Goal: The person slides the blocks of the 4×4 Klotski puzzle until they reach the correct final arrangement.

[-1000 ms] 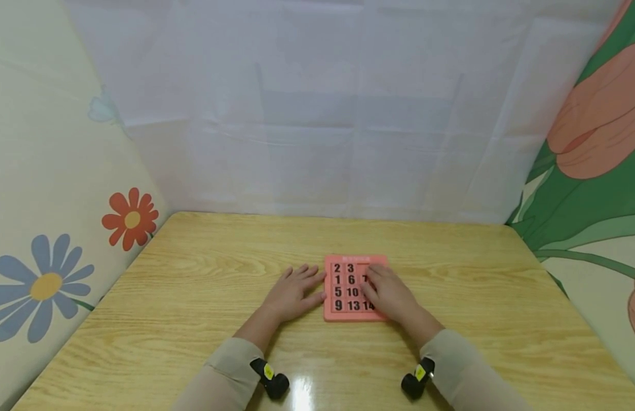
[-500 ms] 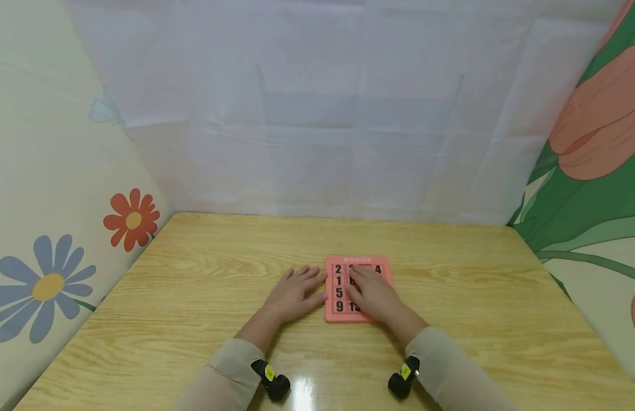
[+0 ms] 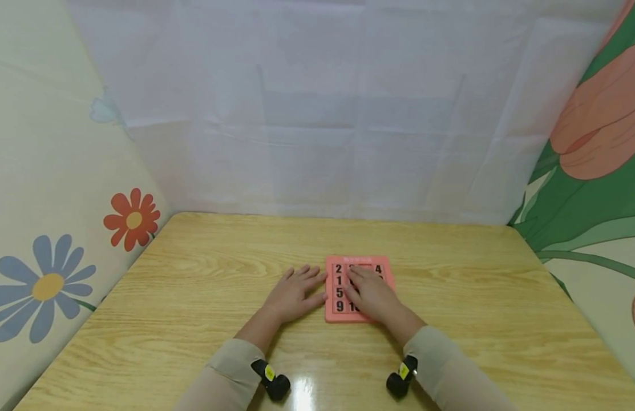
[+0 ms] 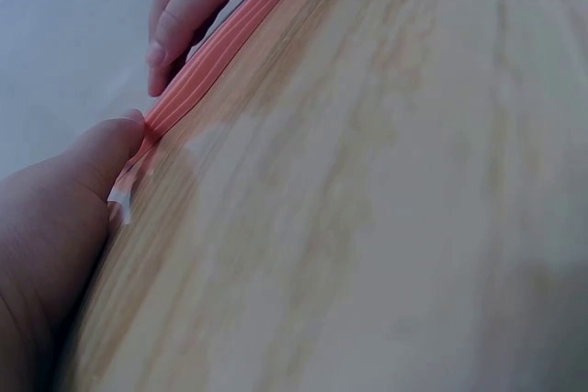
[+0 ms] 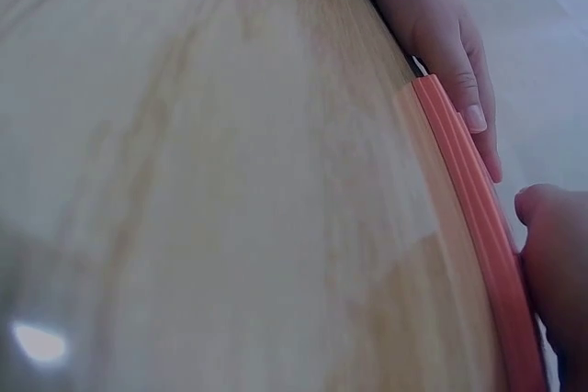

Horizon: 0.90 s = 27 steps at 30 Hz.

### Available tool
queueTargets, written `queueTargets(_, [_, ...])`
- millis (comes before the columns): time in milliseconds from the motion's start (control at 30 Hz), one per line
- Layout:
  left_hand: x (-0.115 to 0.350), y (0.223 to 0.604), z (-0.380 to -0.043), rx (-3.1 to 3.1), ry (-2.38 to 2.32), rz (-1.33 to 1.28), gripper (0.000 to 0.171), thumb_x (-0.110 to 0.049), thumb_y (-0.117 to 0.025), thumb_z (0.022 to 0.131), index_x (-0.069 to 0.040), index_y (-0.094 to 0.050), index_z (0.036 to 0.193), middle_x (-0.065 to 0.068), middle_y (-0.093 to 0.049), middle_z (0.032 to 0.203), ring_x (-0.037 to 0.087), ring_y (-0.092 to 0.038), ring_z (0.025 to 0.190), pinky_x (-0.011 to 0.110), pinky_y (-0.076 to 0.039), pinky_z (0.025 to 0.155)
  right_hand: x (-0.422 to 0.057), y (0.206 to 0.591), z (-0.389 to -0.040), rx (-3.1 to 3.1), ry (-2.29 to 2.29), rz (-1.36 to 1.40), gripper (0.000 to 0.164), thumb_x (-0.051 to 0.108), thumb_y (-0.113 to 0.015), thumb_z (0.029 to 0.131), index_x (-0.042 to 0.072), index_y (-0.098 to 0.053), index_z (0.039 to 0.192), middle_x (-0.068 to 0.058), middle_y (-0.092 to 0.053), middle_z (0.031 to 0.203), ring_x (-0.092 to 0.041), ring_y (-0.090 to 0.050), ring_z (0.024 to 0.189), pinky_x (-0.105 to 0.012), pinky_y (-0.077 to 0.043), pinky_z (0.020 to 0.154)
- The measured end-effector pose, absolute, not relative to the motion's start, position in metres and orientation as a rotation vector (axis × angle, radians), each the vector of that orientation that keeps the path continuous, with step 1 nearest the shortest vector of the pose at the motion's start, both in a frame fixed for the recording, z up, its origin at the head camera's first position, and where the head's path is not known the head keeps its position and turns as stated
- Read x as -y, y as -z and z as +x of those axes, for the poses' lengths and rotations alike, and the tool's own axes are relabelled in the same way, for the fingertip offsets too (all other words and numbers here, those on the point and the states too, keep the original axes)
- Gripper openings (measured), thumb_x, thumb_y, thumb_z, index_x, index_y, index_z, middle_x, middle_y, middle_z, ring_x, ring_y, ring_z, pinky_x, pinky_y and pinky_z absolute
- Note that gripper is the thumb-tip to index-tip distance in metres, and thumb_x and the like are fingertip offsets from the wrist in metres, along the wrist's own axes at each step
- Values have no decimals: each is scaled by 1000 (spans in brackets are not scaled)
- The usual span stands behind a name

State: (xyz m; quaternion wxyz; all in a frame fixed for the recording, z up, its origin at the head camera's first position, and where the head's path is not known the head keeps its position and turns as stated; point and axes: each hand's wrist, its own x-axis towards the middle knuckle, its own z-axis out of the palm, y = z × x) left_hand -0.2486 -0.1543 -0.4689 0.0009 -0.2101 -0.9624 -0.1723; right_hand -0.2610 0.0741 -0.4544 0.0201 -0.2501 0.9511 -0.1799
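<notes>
A pink number slide puzzle [image 3: 358,260] lies flat on the wooden table, its tiles printed with black numerals. The numerals 2, 1, 5, 9 and 4 show in the head view, while my right hand [image 3: 375,294] covers much of the middle and right. That hand's fingertips rest on the tiles near the top of the second column, fingers fairly straight. My left hand [image 3: 292,294] lies spread at the puzzle's left side, with fingertips and thumb against its edge. In the left wrist view, the left thumb [image 4: 119,140] meets the pink frame [image 4: 216,66].
The light wooden table [image 3: 204,257] extends around the puzzle on all sides. A white sheet [image 3: 317,142] hangs behind it, and flower-patterned cloths [image 3: 45,142] stand at the sides. Black wrist cameras [image 3: 277,387] are strapped over both sleeves.
My right hand has shifted left across the puzzle, uncovering the 4 at upper right and covering part of the second column. Over the last half second it barely moves. My left hand stays put.
</notes>
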Motion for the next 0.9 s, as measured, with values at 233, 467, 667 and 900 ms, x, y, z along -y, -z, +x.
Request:
queueTargets(233, [154, 469, -248, 3034, 550, -653, 61, -53, -49, 98, -23, -42, 150, 4, -36, 158, 28, -26, 150, 54, -14, 123, -77, 456, -261, -2955, 574, -770, 54, 40, -42, 104, 6, -46, 146, -12, -43, 154, -32, -37, 144, -47, -29, 120])
queueTargets(467, [153, 468, -247, 3032, 557, -645, 59, -52, -50, 98, -21, -44, 149, 5, -38, 157, 29, -27, 150, 54, -16, 123, -81, 456, -260, -2954, 568, -737, 54, 40, -42, 104, 7, -46, 146, -11, -42, 154, -30, -36, 145, -46, -28, 121])
queueTargets(667, [153, 466, -247, 3038, 546, -640, 60, -52, -49, 98, -22, -44, 149, 5, -38, 157, 29, -26, 150, 54, -14, 123, -85, 455, -259, -2950, 580, -712, 54, 39, -43, 104, 6, -47, 146, -10, -42, 154, -31, -35, 145, -46, -28, 121])
queueTargets(900, [154, 466, -247, 3023, 546, -658, 60, -51, -50, 98, -21, -43, 149, 6, -38, 157, 30, -28, 149, 55, -16, 123, -92, 455, -260, -2974, 583, -733, 53, 36, -45, 104, 2, -48, 144, -14, -44, 153, -33, -38, 144, -47, -29, 120])
